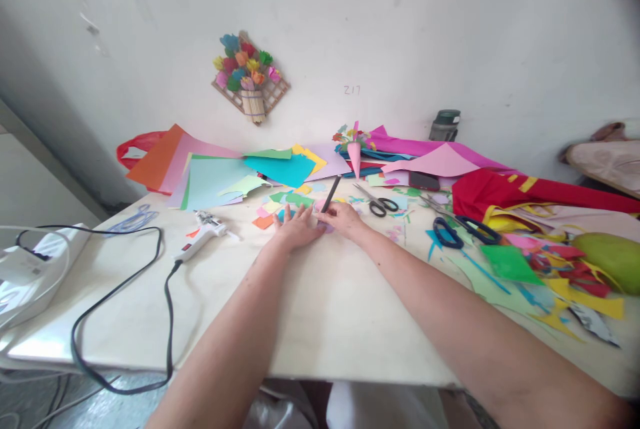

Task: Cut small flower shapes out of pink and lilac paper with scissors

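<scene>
My right hand (pixel 342 218) is closed around a dark pen (pixel 331 193), which slants up over the table. Just left of it my left hand (pixel 299 228) lies flat with its fingers spread, pressing on small paper pieces. What lies right under the pen's tip is hidden by my hands. Around my fingers are scraps of coloured paper, among them an orange piece (pixel 263 222) and a green piece (pixel 299 199). A pair of scissors with black handles (pixel 384 207) rests a little to the right of my right hand.
A white glue gun (pixel 200 237) with a black cord lies left, near a power strip (pixel 45 269). Coloured sheets (pixel 213 179) spread along the back beside a pink paper cone with flowers (pixel 354 157). Large scissors (pixel 475 229), red cloth (pixel 545 192) and scraps cover the right.
</scene>
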Tool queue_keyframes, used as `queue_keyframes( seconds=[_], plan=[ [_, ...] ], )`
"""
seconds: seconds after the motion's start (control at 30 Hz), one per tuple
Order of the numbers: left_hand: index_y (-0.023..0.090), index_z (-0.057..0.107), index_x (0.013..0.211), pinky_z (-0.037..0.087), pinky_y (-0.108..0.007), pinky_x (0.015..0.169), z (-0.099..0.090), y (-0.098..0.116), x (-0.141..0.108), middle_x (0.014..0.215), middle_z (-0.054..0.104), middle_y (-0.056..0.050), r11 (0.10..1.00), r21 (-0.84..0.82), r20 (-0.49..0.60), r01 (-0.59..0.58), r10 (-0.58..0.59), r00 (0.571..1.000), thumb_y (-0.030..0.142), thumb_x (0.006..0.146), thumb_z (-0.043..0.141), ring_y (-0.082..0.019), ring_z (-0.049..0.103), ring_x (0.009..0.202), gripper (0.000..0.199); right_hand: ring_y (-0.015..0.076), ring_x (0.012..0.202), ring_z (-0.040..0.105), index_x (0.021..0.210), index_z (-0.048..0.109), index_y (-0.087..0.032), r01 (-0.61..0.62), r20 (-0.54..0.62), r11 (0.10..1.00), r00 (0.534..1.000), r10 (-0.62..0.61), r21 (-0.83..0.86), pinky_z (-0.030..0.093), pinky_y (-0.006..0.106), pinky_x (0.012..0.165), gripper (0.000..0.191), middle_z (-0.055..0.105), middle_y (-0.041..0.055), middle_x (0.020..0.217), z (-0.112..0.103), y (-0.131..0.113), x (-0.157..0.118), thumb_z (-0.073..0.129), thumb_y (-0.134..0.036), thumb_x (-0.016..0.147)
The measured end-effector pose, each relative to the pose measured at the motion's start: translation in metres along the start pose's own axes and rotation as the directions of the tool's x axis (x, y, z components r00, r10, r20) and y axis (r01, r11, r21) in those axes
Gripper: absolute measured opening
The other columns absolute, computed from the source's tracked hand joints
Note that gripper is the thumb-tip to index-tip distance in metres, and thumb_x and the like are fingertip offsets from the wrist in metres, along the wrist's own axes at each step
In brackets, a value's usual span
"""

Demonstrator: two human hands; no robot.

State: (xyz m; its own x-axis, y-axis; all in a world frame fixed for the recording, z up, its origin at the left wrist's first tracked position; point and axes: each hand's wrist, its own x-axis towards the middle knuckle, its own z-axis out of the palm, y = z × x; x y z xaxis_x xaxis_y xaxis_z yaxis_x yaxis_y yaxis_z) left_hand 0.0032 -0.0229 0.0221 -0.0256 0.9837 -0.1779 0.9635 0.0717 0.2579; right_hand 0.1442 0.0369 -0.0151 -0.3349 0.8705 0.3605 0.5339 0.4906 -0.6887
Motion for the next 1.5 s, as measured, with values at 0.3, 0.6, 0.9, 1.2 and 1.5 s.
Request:
queue_keyframes(
  seconds=[0.3, 0.6, 0.9, 1.2, 1.5],
  plan=[
    [0.030, 0.017, 0.157, -0.005, -0.062, 0.116, -0.002, 0.001, -0.002, 0.165, 0.007, -0.001, 1.000, 0.001, 0.010, 0.003, -0.003, 1.000, 0.070, 0.080, 0.039, -0.034, -0.010, 0.150, 0.090, 0.0148, 0.067, 0.062, 0.083, 0.075, -0.017, -0.020, 0.011, 1.000, 1.000, 0.020, -0.009, 0.041, 0.023, 0.060, 0.025, 0.070, 0.0019, 0.069, -0.002, -0.003, -0.001, 0.068, -0.042, 0.082],
    [0.029, 0.015, 0.158, -0.006, -0.061, 0.116, 0.000, -0.001, 0.001, 0.165, 0.005, 0.000, 1.000, 0.003, 0.019, 0.007, -0.007, 1.000, 0.068, 0.080, 0.040, -0.034, -0.010, 0.151, 0.090, 0.0129, 0.062, 0.055, 0.079, 0.074, -0.016, -0.024, 0.002, 0.999, 1.000, 0.024, -0.040, 0.034, 0.023, 0.055, 0.025, 0.065, 0.0004, 0.063, -0.004, -0.006, -0.002, 0.068, -0.040, 0.081],
    [0.028, 0.013, 0.158, -0.003, -0.062, 0.117, -0.002, 0.001, -0.001, 0.165, 0.005, -0.001, 0.999, 0.032, 0.023, -0.004, 0.003, 1.000, 0.066, 0.081, 0.037, -0.033, -0.008, 0.151, 0.089, 0.0139, 0.065, 0.056, 0.085, 0.075, -0.016, -0.013, -0.002, 1.000, 1.000, 0.013, 0.016, 0.038, 0.023, 0.059, 0.023, 0.065, 0.0015, 0.067, -0.001, 0.000, 0.000, 0.066, -0.037, 0.083],
    [0.029, 0.016, 0.157, -0.001, -0.063, 0.116, -0.002, 0.000, -0.001, 0.165, 0.007, -0.002, 1.000, 0.027, 0.010, -0.013, 0.013, 1.000, 0.066, 0.081, 0.039, -0.034, -0.005, 0.151, 0.087, 0.0139, 0.063, 0.055, 0.084, 0.075, -0.015, -0.011, -0.007, 1.000, 1.000, 0.011, 0.025, 0.037, 0.023, 0.058, 0.023, 0.064, 0.0012, 0.065, 0.000, 0.002, 0.001, 0.066, -0.036, 0.082],
    [0.029, 0.013, 0.157, -0.002, -0.063, 0.116, -0.003, 0.000, -0.001, 0.165, 0.006, -0.002, 0.999, 0.029, 0.024, -0.015, 0.015, 1.000, 0.067, 0.081, 0.038, -0.034, -0.007, 0.151, 0.089, 0.0176, 0.070, 0.064, 0.085, 0.076, -0.018, 0.007, -0.031, 0.998, 1.000, -0.005, 0.067, 0.047, 0.025, 0.065, 0.018, 0.070, 0.0032, 0.069, 0.002, 0.006, 0.002, 0.068, -0.035, 0.082]
  ],
)
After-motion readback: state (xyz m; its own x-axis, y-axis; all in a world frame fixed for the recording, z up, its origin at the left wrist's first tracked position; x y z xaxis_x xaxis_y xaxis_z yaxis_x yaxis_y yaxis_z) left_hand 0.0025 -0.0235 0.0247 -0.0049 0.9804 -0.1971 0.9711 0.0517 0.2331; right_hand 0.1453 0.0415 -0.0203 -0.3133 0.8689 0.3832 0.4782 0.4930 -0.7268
